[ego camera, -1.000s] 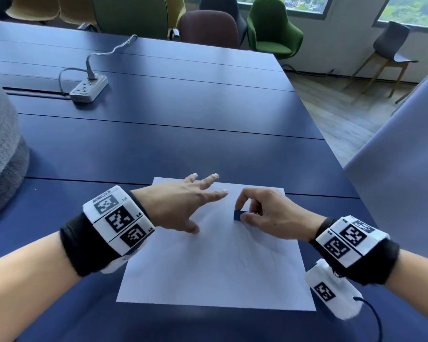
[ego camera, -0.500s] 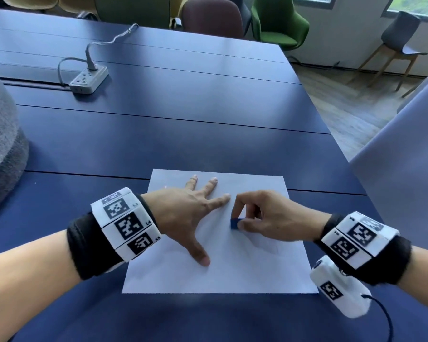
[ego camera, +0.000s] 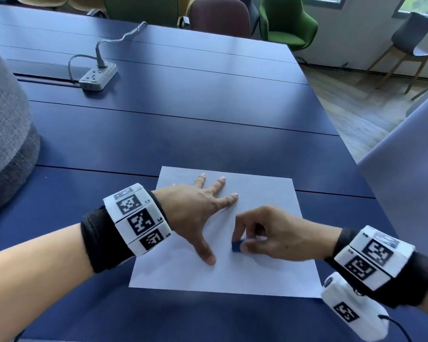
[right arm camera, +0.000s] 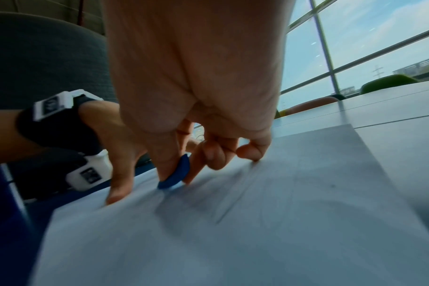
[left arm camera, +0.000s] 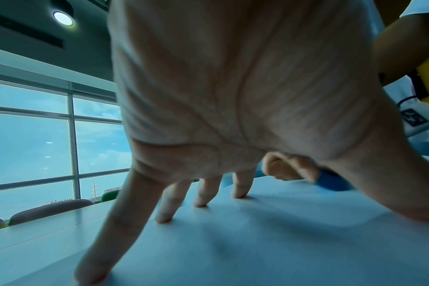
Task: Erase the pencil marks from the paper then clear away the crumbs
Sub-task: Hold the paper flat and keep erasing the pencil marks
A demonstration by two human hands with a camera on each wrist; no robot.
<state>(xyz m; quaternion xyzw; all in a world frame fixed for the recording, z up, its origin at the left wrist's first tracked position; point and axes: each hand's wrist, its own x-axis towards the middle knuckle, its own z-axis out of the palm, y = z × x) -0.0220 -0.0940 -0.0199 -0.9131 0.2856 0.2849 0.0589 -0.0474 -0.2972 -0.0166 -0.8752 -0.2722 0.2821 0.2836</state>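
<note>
The left hand (ego camera: 190,208) is lying spread on the white sheet of paper (ego camera: 257,193), its fingers (left arm camera: 164,205) reaching wide and straight with the tips pressing down and the thumb angling out toward the near edge, holding nothing. The right hand (ego camera: 274,233) is pinching a small blue eraser (ego camera: 236,246) between thumb and index finger, the other fingers (right arm camera: 216,154) curling narrow beside it. The eraser is touching the paper just beside the left thumb tip, between the 2 hands. Faint pencil marks (right arm camera: 233,201) are showing on the sheet just behind the right fingers in the right wrist view, blurred. The paper is lying flat on the dark blue bench (ego camera: 183,134). A grey power strip (ego camera: 98,76) is sitting well beyond the left fingertips.
</note>
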